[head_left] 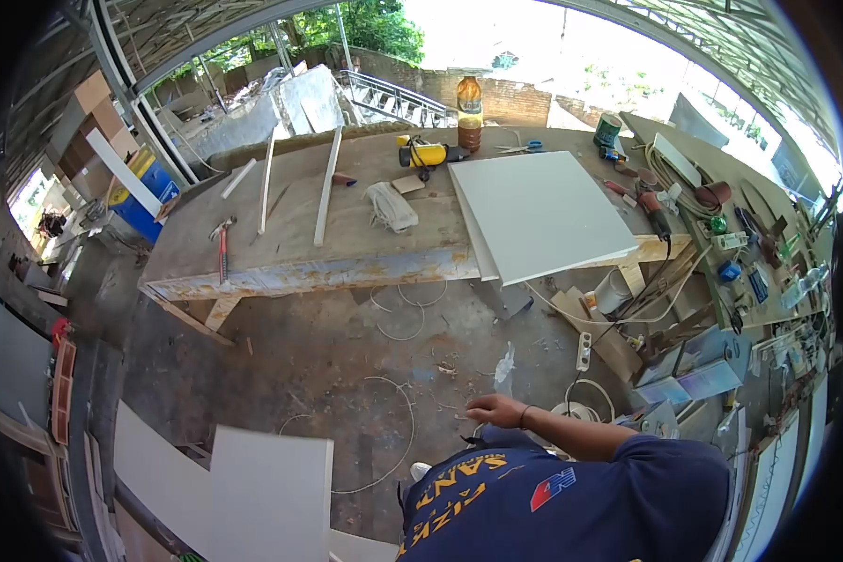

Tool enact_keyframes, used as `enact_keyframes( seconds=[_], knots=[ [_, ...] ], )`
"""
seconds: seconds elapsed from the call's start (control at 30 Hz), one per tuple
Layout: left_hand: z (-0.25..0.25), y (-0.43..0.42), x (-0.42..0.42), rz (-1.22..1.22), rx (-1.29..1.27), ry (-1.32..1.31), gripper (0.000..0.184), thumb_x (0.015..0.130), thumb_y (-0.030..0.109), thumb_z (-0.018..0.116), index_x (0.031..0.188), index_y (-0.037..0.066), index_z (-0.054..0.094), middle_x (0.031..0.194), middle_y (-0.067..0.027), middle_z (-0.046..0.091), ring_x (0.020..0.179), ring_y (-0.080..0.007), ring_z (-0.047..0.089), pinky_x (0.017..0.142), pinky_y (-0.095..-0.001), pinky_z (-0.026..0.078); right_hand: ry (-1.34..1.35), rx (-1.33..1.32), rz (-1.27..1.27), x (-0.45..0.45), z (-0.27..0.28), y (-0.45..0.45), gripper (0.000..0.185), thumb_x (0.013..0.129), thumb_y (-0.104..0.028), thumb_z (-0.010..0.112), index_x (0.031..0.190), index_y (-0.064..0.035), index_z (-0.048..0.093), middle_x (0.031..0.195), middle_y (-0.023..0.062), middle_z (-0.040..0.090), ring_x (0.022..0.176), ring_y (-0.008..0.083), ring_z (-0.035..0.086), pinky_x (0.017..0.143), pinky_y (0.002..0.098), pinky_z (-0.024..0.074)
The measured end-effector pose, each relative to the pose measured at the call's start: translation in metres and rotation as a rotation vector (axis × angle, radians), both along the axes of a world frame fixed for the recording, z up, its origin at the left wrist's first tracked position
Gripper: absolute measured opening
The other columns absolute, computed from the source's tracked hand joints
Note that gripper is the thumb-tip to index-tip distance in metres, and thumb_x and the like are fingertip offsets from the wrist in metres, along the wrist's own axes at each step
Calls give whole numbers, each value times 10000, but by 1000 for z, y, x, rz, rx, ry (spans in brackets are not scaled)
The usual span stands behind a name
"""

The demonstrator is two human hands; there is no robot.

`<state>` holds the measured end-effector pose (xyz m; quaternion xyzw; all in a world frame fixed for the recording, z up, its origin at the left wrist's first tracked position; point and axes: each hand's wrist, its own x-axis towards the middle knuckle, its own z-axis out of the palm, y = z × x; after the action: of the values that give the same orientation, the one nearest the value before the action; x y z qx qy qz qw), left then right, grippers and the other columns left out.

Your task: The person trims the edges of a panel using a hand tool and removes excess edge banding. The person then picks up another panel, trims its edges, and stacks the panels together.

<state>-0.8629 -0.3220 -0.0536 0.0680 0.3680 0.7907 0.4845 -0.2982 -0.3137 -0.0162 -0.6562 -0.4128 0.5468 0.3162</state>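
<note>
My right hand (496, 410) is in front of my body at the lower middle, with a dark band at the wrist. Its fingers point left, loosely bent and slightly apart, and nothing shows in them. My left hand is out of view. Beyond my right hand, white square panels (553, 215) lie stacked on the long workbench (281, 253), overhanging its near edge. A crumpled pale cloth (391, 206) and a yellow power tool (426, 153) lie left of the panels. Long white strips (328, 187) and a red-handled hammer (223, 253) are farther left.
Behind the panels stand a brown bottle (469, 112) and scissors (525, 147). An angle grinder (654, 211) lies to their right. White boards (272, 487) stand at lower left. Cables, a power strip (584, 351) and a cardboard box (693, 365) are at the right. Scraps litter the floor.
</note>
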Motion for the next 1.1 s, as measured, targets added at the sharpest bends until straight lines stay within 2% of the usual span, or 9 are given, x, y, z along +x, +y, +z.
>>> enact_keyframes(
  seconds=[0.03, 0.13, 0.17, 0.23, 0.33, 0.43, 0.63, 0.73, 1.1],
  knots=[
    [59, 11, 48, -66, -23, -339, 500, 827, 79, 653, 1275, -69, 490, 1270, -201, 558, 1174, -316, 523, 1029, -477, 428, 128, -16, 29, 1, 21, 8, 496, 923, -444, 580, 1220, -47, 599, 1077, 112, 664, 985, 203, 621, 853, 344, 495],
    [19, 34, 95, -253, -87, 696, 558, 854, 82, 637, 1349, -65, 424, 1330, -203, 516, 1168, -310, 535, 1021, -484, 441, 402, 86, 237, 9, 81, 21, 657, 931, -462, 574, 1409, -42, 412, 1258, 125, 574, 1108, 200, 552, 935, 348, 448],
    [31, 41, 118, -258, -80, 702, 558, 854, 82, 637, 1349, -65, 424, 1330, -203, 516, 1168, -310, 535, 1021, -484, 441, 506, 165, 273, 12, 81, 22, 685, 923, -413, 608, 1444, -54, 346, 1284, 129, 549, 1126, 211, 549, 934, 351, 450],
    [75, 65, 195, -476, 154, -234, 606, 855, 193, 667, 1350, -65, 432, 1406, -204, 461, 1265, -307, 471, 1023, -504, 429, 602, 251, 291, 24, 88, 22, 733, 915, -364, 642, 1480, -67, 281, 1311, 134, 523, 1143, 222, 545, 933, 355, 452],
    [133, 86, 287, -688, 252, -154, 586, 849, 94, 513, 1396, -31, 343, 1402, -219, 444, 1256, -365, 479, 1009, -485, 474, 880, 448, 157, 41, 127, 12, 730, 895, -298, 679, 1467, -64, 290, 1326, 145, 500, 1174, 263, 526, 979, 377, 427],
    [177, 94, 372, -921, 252, -204, 633, 808, 106, 536, 1397, -29, 350, 1430, -212, 413, 1316, -370, 422, 1065, -497, 424, 944, 649, -139, 72, 151, -4, 660, 889, -240, 688, 1418, -48, 345, 1274, 155, 543, 1172, 241, 520, 996, 393, 418],
    [187, 119, 495, -1259, 141, -312, 540, 872, 150, 506, 1385, 27, 392, 1396, -153, 475, 1240, -318, 514, 989, -499, 488, 1026, 770, -1028, 121, 149, -38, 383, 897, -24, 560, 1268, -41, 464, 1156, 104, 587, 1057, 240, 605, 899, 422, 523],
    [191, 131, 549, -1454, 85, -319, 434, 892, 148, 517, 1307, 24, 482, 1258, -150, 588, 1192, -308, 556, 995, -513, 479, 976, 822, -1107, 148, 151, -50, 384, 889, -30, 534, 1266, -34, 463, 1170, 124, 585, 1079, 276, 604, 903, 444, 526],
    [157, 186, 648, -1740, -127, -380, 477, 848, 139, 584, 1286, 2, 454, 1251, -162, 565, 1176, -306, 556, 1033, -486, 452, 839, 744, -1317, 208, 120, -32, 387, 876, -119, 523, 1240, 8, 496, 1177, 167, 598, 1095, 312, 601, 939, 499, 489]
  ],
)
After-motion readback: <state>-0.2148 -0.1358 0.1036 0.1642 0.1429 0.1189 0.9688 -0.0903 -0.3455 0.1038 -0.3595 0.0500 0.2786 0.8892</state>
